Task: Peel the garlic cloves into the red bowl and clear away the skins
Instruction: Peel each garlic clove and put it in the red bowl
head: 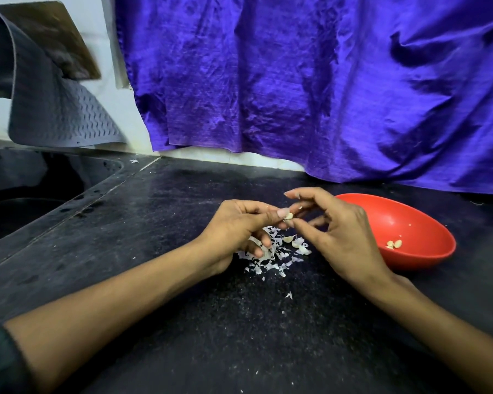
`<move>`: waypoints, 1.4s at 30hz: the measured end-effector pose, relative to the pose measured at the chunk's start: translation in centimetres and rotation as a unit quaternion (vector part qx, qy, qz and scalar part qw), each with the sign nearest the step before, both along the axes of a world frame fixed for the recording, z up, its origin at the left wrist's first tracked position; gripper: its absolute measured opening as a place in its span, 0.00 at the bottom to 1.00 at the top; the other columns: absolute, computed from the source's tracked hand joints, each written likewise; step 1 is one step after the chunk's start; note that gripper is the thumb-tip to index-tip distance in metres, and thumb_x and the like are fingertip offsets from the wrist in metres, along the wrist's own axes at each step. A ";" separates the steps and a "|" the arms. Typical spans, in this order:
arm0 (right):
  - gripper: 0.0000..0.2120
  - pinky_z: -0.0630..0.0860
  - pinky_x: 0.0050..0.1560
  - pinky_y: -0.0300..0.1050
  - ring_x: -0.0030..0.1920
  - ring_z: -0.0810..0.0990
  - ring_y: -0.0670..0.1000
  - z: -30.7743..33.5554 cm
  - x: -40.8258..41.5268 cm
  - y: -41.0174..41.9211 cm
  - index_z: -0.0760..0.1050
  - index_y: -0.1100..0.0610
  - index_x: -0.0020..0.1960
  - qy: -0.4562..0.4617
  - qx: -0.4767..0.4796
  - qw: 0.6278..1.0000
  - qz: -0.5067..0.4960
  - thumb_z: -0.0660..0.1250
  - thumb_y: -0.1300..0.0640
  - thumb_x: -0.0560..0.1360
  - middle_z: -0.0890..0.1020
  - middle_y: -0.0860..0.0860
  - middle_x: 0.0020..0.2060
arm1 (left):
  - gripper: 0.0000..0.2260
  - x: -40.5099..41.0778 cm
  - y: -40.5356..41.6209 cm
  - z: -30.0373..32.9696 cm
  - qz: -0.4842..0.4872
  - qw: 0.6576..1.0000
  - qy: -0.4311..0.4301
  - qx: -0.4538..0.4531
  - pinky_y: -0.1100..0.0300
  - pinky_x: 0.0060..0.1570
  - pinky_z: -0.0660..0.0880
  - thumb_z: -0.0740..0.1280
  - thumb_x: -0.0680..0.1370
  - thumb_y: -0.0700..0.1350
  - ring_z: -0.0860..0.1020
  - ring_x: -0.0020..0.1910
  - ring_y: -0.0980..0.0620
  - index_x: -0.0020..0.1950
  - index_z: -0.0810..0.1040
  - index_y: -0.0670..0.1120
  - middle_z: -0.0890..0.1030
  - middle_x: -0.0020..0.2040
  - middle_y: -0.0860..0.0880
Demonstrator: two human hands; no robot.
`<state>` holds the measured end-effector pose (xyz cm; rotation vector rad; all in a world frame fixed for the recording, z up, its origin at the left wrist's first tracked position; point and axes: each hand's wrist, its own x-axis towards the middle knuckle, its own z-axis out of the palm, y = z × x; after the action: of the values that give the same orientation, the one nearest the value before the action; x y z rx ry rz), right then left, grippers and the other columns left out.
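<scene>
Over the dark stone bench (pixel 182 280), both hands' fingers (pixel 282 213) pinch one small pale garlic clove (pixel 289 216), mid-peel. Next: strip skin, drop clove into red plastic bowl (pixel 427 260).

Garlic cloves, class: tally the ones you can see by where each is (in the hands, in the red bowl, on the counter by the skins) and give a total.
In the hands: 1 garlic clove, pinched by left hand and right hand
In the red bowl: 2 peeled cloves
On the counter among the skins: 3 unpeeled cloves
Total: 6
</scene>
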<state>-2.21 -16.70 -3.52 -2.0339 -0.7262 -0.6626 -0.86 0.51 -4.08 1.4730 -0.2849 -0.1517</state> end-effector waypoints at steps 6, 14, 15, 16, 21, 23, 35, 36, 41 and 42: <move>0.18 0.78 0.43 0.35 0.45 0.82 0.43 -0.2 0.2 -0.2 0.78 0.56 0.58 -0.020 -0.009 1.000 0.006 0.71 0.70 0.71 0.83 0.47 0.45 | 0.15 -0.1 -0.2 0.0 -0.057 0.996 0.070 -0.014 0.67 0.23 0.71 0.72 0.70 0.49 0.74 0.29 0.58 0.53 0.83 0.42 0.84 0.45 0.49; 0.13 0.81 0.39 0.43 0.40 0.83 0.48 0.0 0.5 0.2 0.82 0.55 0.47 0.163 0.130 0.976 0.066 0.68 0.72 0.72 0.84 0.57 0.44 | 0.05 0.3 0.2 0.0 0.027 1.000 0.002 -0.013 0.65 0.21 0.70 0.69 0.76 0.40 0.72 0.25 0.57 0.48 0.83 0.40 0.83 0.37 0.49; 0.10 0.82 0.38 0.42 0.38 0.82 0.49 0.0 0.4 0.3 0.82 0.58 0.49 0.201 0.157 0.963 0.083 0.69 0.70 0.73 0.84 0.58 0.42 | 0.05 0.2 0.2 0.0 0.031 0.999 -0.004 -0.012 0.65 0.21 0.70 0.69 0.76 0.40 0.72 0.25 0.57 0.48 0.83 0.40 0.83 0.36 0.49; 0.08 0.82 0.37 0.43 0.37 0.82 0.49 0.0 0.4 0.3 0.81 0.62 0.50 0.226 0.177 0.953 0.094 0.69 0.69 0.73 0.83 0.58 0.40 | 0.05 0.2 0.1 0.0 0.032 0.999 -0.011 -0.007 0.65 0.20 0.70 0.70 0.76 0.40 0.71 0.25 0.57 0.48 0.83 0.39 0.82 0.34 0.50; 0.08 0.82 0.36 0.42 0.35 0.83 0.50 0.0 0.3 0.4 0.79 0.64 0.49 0.283 0.242 0.922 0.107 0.70 0.66 0.70 0.83 0.58 0.37 | 0.04 0.0 0.0 0.1 0.035 0.999 -0.037 0.009 0.65 0.20 0.69 0.72 0.74 0.41 0.71 0.24 0.57 0.45 0.82 0.40 0.79 0.31 0.50; 0.11 0.82 0.36 0.42 0.35 0.83 0.50 0.1 0.2 0.4 0.79 0.64 0.49 0.302 0.259 0.910 0.113 0.71 0.65 0.67 0.83 0.58 0.37 | 0.04 0.1 0.0 0.1 0.037 0.999 -0.040 0.002 0.64 0.20 0.70 0.71 0.74 0.41 0.71 0.24 0.56 0.45 0.83 0.41 0.80 0.33 0.49; 0.15 0.82 0.36 0.41 0.36 0.83 0.50 0.6 -0.3 0.4 0.80 0.62 0.50 0.331 0.296 0.888 0.121 0.71 0.63 0.64 0.83 0.58 0.38 | 0.03 0.3 0.0 -0.3 0.034 0.996 -0.086 -0.001 0.63 0.21 0.70 0.73 0.72 0.41 0.72 0.25 0.55 0.44 0.83 0.43 0.78 0.36 0.43; 0.14 0.82 0.36 0.41 0.36 0.83 0.51 0.6 -0.3 0.4 0.80 0.62 0.49 0.333 0.298 0.886 0.120 0.71 0.63 0.64 0.84 0.57 0.38 | 0.03 0.3 0.1 -0.3 0.039 0.995 -0.093 -0.002 0.63 0.21 0.70 0.73 0.72 0.41 0.72 0.24 0.55 0.44 0.83 0.43 0.78 0.36 0.43; 0.14 0.82 0.37 0.41 0.37 0.84 0.52 0.6 -0.3 0.5 0.80 0.66 0.50 0.349 0.303 0.880 0.112 0.71 0.62 0.65 0.84 0.61 0.40 | 0.03 0.5 0.1 -0.3 0.053 0.992 -0.110 -0.001 0.63 0.21 0.70 0.73 0.73 0.40 0.72 0.23 0.55 0.45 0.82 0.41 0.78 0.34 0.45; 0.15 0.82 0.37 0.41 0.37 0.84 0.52 0.6 -0.3 0.5 0.79 0.67 0.51 0.353 0.308 0.876 0.112 0.70 0.62 0.66 0.84 0.61 0.40 | 0.04 0.5 0.1 -0.3 0.052 0.992 -0.114 0.000 0.63 0.21 0.70 0.72 0.73 0.40 0.72 0.23 0.55 0.45 0.81 0.41 0.78 0.32 0.46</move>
<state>-2.51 -16.15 -2.89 -1.4012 -0.2465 0.0295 -0.37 0.64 -4.39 1.5033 -0.3906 0.1017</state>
